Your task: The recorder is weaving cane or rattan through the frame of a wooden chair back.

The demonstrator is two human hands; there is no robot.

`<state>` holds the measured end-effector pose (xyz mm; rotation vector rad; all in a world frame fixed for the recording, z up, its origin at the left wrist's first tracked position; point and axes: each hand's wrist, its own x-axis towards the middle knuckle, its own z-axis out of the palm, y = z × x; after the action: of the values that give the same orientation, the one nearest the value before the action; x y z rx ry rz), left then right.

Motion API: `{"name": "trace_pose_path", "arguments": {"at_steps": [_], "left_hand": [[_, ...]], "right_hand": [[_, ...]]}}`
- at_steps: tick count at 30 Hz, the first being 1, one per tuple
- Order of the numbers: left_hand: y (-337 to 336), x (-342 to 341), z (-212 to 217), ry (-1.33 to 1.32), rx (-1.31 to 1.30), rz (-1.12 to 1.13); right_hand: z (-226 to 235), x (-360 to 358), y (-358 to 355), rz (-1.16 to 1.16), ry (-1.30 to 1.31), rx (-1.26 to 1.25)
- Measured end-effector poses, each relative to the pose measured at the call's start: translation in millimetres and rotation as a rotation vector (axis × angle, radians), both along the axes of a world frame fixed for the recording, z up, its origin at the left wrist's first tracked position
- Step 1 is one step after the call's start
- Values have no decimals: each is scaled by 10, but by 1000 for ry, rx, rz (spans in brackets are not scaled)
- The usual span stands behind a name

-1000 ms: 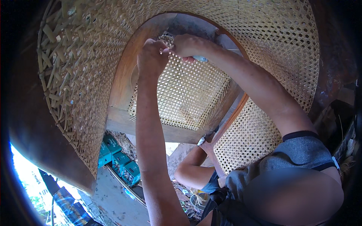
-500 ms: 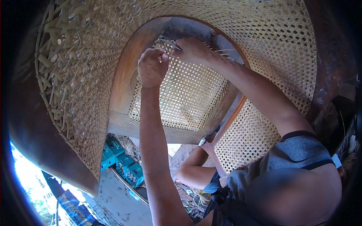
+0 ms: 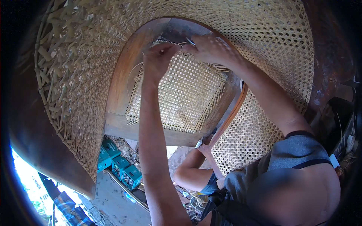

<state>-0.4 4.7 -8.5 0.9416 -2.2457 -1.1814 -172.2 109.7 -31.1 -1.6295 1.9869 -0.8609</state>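
A square panel of woven cane fills the middle of a wooden chair seat, with short strand ends sticking out along its edges. At the panel's far edge my left hand is closed, fingertips pinched together, seemingly on a thin cane strand. The thin strand curves along the panel's left side. Close to those fingertips, my right hand is closed around a small shiny metal tool, mostly hidden in the fingers. My fingers cover that stretch of the weave.
Woven cane curves around the seat as the chair's back, with loose ends at left. A wooden rail borders the right cane section. Teal crates stand at lower left. A bent leg and a bundle of strands are below.
Both hands have shifted right along the panel's far edge, my left fingertips now nearly meeting my right ones. The metal tool moved right with my right hand.
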Motion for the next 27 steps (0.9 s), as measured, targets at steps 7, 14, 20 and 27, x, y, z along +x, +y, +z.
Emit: {"name": "trace_pose_path", "arguments": {"at_steps": [7, 14, 20, 27], "left_hand": [[-100, 90, 83, -240, -471, 54], [-146, 172, 107, -259, -464, 75], [-89, 61, 121, -428, -546, 33], [30, 85, 100, -447, -718, 23]], "right_hand": [[-91, 165, -279, 290, -108, 250], [-109, 288, -485, 307, -26, 185], [64, 320, -586, 204, 27, 296], [98, 260, -500, 149, -419, 399]]}}
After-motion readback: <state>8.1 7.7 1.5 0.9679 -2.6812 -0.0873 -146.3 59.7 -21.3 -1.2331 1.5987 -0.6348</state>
